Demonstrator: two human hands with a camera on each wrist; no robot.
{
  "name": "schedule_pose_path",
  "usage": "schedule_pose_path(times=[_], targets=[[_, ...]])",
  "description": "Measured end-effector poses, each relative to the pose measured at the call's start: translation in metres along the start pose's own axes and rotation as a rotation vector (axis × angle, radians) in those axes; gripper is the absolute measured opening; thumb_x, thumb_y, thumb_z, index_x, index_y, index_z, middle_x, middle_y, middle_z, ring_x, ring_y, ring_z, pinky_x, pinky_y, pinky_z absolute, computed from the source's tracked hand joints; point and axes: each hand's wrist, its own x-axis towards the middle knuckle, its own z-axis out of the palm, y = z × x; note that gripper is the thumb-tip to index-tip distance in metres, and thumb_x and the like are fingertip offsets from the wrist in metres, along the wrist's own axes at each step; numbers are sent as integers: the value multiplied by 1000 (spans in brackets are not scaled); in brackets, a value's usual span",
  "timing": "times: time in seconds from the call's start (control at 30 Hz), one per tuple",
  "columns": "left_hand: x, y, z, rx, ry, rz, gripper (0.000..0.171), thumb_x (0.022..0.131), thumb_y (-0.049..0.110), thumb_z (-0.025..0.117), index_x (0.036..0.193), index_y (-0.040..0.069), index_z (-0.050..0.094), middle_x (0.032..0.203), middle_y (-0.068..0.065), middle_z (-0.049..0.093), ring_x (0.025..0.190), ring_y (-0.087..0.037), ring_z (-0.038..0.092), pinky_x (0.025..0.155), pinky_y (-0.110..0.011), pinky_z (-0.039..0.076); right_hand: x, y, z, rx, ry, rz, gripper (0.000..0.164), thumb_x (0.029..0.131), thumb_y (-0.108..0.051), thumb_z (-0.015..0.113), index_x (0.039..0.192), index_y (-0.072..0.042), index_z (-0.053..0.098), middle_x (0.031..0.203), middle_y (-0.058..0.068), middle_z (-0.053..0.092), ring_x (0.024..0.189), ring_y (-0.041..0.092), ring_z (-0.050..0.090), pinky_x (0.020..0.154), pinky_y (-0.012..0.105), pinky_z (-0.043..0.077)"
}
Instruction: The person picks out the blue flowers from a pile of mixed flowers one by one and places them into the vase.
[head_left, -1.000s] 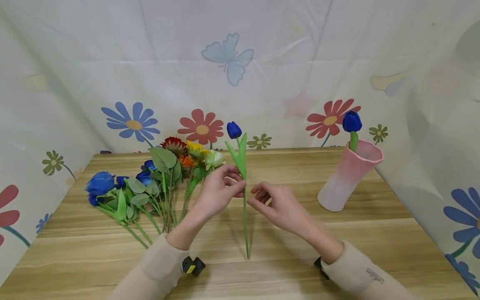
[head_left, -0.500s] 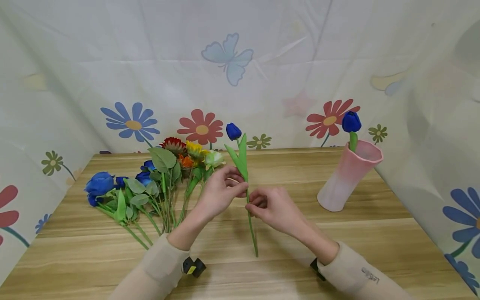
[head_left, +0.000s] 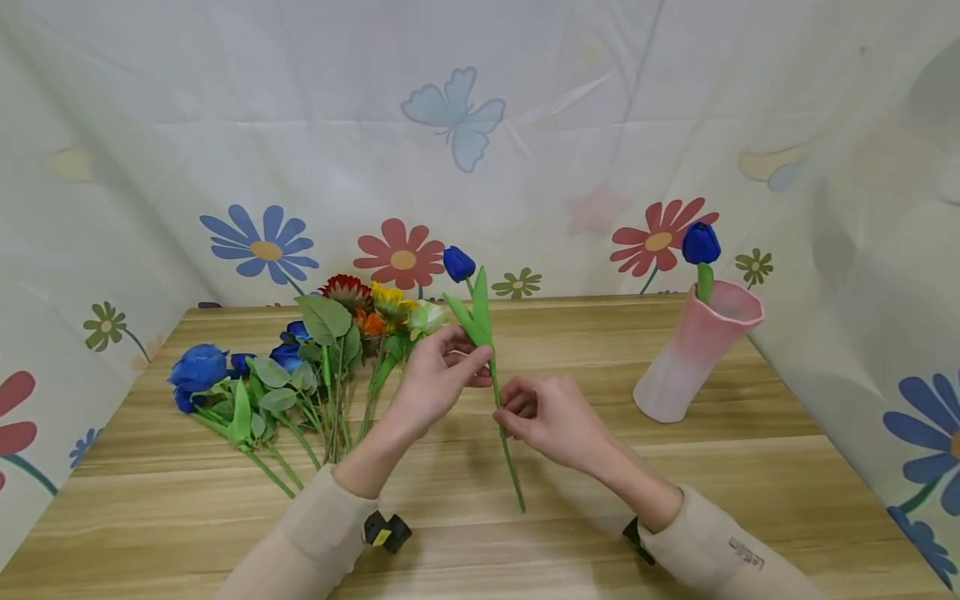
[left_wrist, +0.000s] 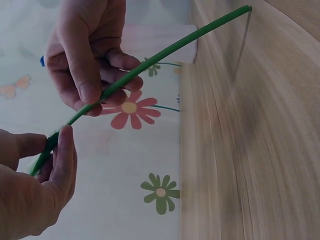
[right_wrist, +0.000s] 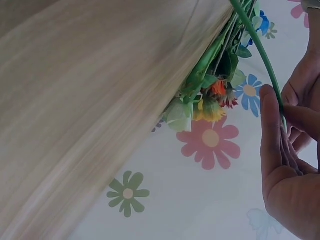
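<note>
In the head view a blue artificial tulip (head_left: 458, 264) with green leaves is held above the table, its bloom leaning left and its stem slanting down to the right. My left hand (head_left: 442, 375) pinches it just below the leaves. Lower on the stem, my right hand (head_left: 553, 421) pinches it between thumb and fingers. The left wrist view shows the bare lower stem (left_wrist: 200, 32) running past both hands, its end apart from the tabletop. To the right, a pink-and-white vase (head_left: 686, 358) stands with another blue tulip (head_left: 701, 243) in it.
Left of my hands lies a pile of artificial flowers: blue roses (head_left: 198, 367), a dark red bloom (head_left: 347, 289), a yellow one (head_left: 388, 298) and a pale one (head_left: 427, 318). The wooden table (head_left: 600, 533) is bounded by a flower-printed curtain (head_left: 540, 167).
My right hand has moved left onto the stem and now pinches it. The tulip has tilted, its lower end swinging right and its bloom shifting slightly left. The vase has stayed put.
</note>
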Motion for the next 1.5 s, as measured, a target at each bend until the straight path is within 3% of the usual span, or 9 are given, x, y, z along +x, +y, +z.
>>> schedule_pose_path(times=[0.4, 0.57, 0.83, 1.2, 1.5], targets=[[-1, 0, 0, -68, -17, -17, 21, 103, 10, 64, 119, -4, 60, 107, -19, 64, 87, -26, 73, 87, -53, 57, 1, 0, -1, -4, 127, -19, 17, 97, -6, 72, 112, -2, 67, 94, 4, 69, 87, 16, 70, 62, 29, 59], [-3, 0, 1, -77, -23, -15, 21, 102, 8, 65, 119, -4, 60, 108, -19, 64, 88, -26, 73, 86, -50, 58, 2, -3, -1, 55, 133, 1, 23, 97, -3, 71, 118, 2, 64, 96, 8, 70, 85, 20, 71, 62, 34, 60], [-4, 2, 2, -48, -27, -25, 23, 101, 10, 67, 119, -2, 62, 108, -18, 64, 91, -28, 73, 84, -44, 59, 2, -6, -3, 93, 121, 15, 18, 96, 1, 70, 114, 2, 66, 94, 10, 71, 84, 24, 72, 61, 35, 61], [-6, 0, -1, 123, -50, 25, 24, 101, 19, 69, 120, 4, 65, 106, -12, 64, 93, -25, 68, 80, -41, 60, 1, -5, -12, 12, 150, -2, 17, 95, 1, 72, 111, 0, 68, 91, 6, 71, 83, 18, 70, 58, 28, 58], [-8, -3, -8, 325, -64, 85, 27, 102, 24, 68, 121, 6, 67, 111, -5, 65, 100, -24, 62, 85, -42, 54, 0, -4, -22, -6, 164, 29, 18, 95, -1, 72, 113, 0, 69, 91, 4, 70, 83, 17, 68, 59, 29, 58]])
